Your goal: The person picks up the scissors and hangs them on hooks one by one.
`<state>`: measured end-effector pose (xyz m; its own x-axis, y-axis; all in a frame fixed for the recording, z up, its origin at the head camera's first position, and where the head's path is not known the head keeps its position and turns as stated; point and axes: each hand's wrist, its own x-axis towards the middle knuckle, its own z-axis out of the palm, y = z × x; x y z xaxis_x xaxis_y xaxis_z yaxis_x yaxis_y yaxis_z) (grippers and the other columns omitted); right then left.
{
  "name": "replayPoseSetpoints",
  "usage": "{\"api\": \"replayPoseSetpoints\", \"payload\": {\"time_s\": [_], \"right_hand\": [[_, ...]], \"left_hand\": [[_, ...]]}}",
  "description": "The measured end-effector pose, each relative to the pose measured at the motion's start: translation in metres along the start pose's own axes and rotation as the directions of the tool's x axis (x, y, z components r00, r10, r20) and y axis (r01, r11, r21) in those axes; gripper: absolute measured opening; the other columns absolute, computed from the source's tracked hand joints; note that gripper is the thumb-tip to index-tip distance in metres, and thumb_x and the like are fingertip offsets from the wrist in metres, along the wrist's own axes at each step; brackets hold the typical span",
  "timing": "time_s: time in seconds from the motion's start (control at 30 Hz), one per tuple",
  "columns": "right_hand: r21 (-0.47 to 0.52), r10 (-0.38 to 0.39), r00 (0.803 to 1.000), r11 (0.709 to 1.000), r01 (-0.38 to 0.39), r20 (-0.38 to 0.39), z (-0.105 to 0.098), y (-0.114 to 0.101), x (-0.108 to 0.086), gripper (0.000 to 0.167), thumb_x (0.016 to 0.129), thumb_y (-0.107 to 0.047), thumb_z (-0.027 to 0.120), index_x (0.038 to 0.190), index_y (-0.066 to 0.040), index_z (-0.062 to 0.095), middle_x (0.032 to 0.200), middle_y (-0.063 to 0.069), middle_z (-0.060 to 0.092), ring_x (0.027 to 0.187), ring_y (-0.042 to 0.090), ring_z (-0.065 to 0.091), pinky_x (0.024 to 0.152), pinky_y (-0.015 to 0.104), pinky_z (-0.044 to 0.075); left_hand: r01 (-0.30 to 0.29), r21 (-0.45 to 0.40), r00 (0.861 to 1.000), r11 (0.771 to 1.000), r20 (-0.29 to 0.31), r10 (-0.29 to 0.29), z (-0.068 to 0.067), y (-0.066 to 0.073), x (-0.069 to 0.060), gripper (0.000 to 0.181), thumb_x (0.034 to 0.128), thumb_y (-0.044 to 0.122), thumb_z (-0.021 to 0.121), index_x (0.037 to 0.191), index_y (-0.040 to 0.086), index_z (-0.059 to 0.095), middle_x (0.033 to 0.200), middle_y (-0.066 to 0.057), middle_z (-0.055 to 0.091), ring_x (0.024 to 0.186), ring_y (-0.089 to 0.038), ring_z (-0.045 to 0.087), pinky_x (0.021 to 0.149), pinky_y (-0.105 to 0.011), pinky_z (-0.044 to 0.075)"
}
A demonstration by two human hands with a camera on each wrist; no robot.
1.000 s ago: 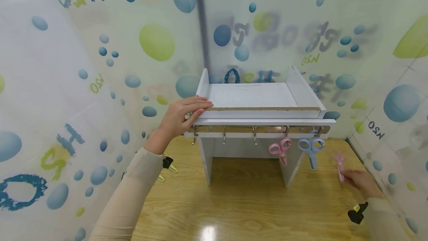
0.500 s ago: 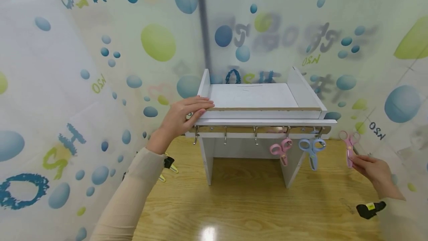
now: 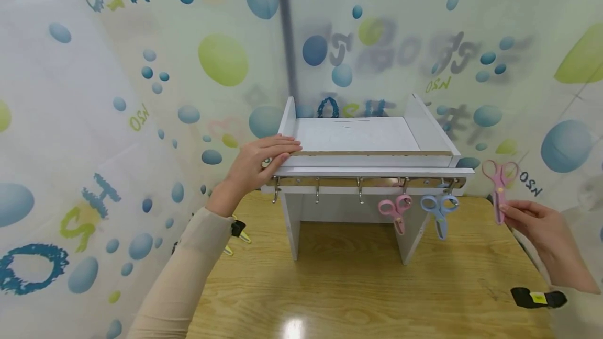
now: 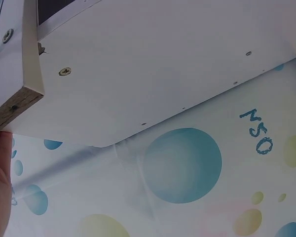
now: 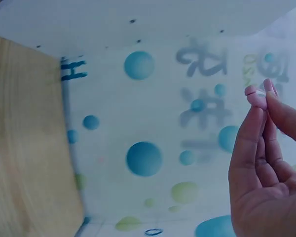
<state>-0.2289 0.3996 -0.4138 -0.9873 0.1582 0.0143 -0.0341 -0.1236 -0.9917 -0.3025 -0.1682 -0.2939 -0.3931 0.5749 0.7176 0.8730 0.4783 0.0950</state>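
Pink scissors (image 3: 500, 187) hang upright in the air, handle loops up, to the right of a white shelf unit (image 3: 367, 161). My right hand (image 3: 542, 229) pinches them by the blade end between thumb and fingers; the right wrist view shows the tip of the pink scissors (image 5: 257, 98) in the pinch. My left hand (image 3: 259, 164) rests on the shelf's front left corner, its fingers laid straight over the top edge. On the shelf's hook rail (image 3: 339, 182), another pair of pink scissors (image 3: 395, 211) and a pair of blue scissors (image 3: 440, 211) hang from the two rightmost hooks.
Three hooks (image 3: 317, 192) at the left of the rail hold nothing. Yellow items (image 3: 244, 236), partly hidden by the left arm, lie on the wooden table (image 3: 348, 286). Patterned curtains (image 3: 221, 59) close in the back and both sides.
My right hand has lifted the pink scissors up and to the right from low near the table. The left hand stays on the shelf corner.
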Motion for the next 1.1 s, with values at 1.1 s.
{"api": "replayPoseSetpoints", "payload": {"time_s": [1.1], "right_hand": [[-0.051, -0.263, 0.909, 0.954, 0.295, 0.324, 0.104, -0.051, -0.068, 0.028, 0.094, 0.014, 0.055, 0.100, -0.008, 0.072, 0.089, -0.007, 0.073, 0.073, 0.008, 0.066, 0.070, 0.017, 0.055]], "left_hand": [[0.008, -0.001, 1.000, 1.000, 0.003, -0.008, 0.000, 0.000, 0.000, 0.027, 0.1011, 0.019, 0.058, 0.123, 0.013, 0.073, 0.125, -0.006, 0.072, 0.123, -0.025, 0.065, 0.111, -0.042, 0.047]]}}
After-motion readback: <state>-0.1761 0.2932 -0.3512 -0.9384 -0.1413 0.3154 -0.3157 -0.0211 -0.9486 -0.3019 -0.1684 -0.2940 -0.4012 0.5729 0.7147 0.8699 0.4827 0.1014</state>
